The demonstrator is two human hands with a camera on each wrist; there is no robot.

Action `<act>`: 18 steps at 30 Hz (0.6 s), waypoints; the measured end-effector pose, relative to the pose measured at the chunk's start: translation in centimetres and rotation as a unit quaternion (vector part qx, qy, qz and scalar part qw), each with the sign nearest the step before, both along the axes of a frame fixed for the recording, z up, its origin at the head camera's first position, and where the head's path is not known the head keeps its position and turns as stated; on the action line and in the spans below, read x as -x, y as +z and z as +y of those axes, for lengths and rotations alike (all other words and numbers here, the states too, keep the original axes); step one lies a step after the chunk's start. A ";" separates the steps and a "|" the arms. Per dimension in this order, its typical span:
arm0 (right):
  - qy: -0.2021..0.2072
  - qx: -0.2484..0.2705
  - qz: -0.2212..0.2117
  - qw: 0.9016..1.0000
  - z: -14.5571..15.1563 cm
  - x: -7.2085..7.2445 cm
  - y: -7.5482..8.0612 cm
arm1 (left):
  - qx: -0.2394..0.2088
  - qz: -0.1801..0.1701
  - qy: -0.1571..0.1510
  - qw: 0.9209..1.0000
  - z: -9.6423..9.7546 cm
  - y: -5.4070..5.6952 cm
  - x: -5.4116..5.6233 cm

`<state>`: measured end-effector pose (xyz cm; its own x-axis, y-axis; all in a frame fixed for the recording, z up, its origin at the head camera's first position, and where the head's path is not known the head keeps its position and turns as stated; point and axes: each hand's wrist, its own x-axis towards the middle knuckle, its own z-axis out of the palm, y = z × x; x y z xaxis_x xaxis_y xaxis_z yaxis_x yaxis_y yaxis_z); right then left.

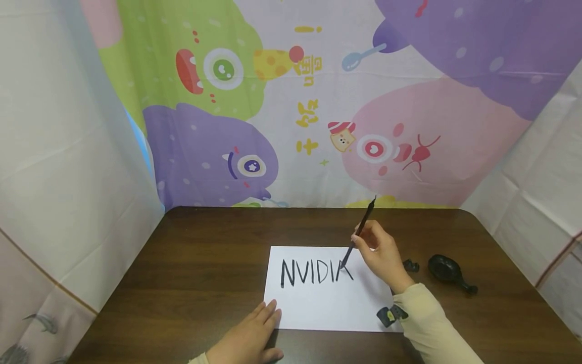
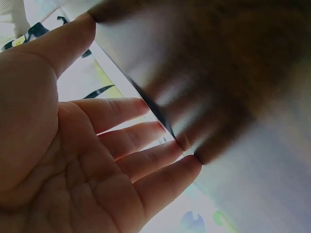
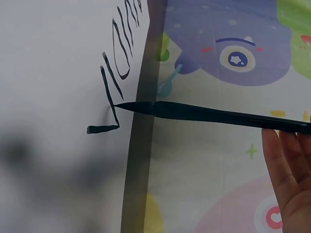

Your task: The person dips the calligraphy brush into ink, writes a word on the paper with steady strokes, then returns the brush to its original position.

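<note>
My right hand (image 1: 381, 255) pinches a dark ink brush (image 1: 365, 221) between thumb and fingers, its handle slanting up and away. In the right wrist view the tip of the brush (image 3: 209, 114) meets a black stroke on the white paper (image 1: 318, 313). Large black letters (image 1: 300, 273), "NVIDI" and slanted strokes after them, run across the sheet's upper part. At the sheet's lower left corner my left hand (image 1: 249, 334) lies with fingers extended, fingertips at the paper's edge. The left wrist view shows those fingers (image 2: 150, 179) straight, touching the surface.
Right of the paper, a black ink dish (image 1: 444, 268) with a short handle lies on the dark wooden table (image 1: 204, 253). A small black object (image 1: 411, 265) sits between it and my right hand. Behind the table hangs a cartoon-print curtain (image 1: 291, 177).
</note>
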<state>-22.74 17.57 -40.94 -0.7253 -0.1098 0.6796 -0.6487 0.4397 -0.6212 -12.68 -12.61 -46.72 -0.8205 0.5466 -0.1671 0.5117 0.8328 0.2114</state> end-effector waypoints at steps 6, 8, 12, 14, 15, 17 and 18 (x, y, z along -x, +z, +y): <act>-0.001 -0.009 0.008 1.000 -0.1 -0.1 -0.1 | -0.002 -0.004 0.003 1.000 0.0 0.0 0.0; -0.004 -0.015 0.009 1.000 -0.2 -0.1 0.0 | -0.004 -0.004 0.004 1.000 0.0 0.0 0.0; -0.010 -0.027 -0.002 1.000 -0.1 -0.1 -0.1 | -0.008 -0.006 0.005 1.000 0.0 0.0 0.0; -0.013 -0.030 -0.009 0.999 0.0 0.2 -0.6 | -0.008 -0.002 0.002 1.000 0.0 0.0 -0.1; -0.013 -0.030 -0.012 0.999 0.1 0.5 -1.0 | -0.008 -0.001 0.002 1.000 -0.1 0.0 -0.1; -0.013 -0.030 -0.015 0.999 0.5 1.0 -1.8 | -0.008 0.002 0.000 1.000 -0.1 -0.1 -0.1; -0.013 -0.029 -0.017 0.999 0.6 1.2 -2.1 | -0.008 0.003 0.000 1.000 -0.1 -0.1 -0.1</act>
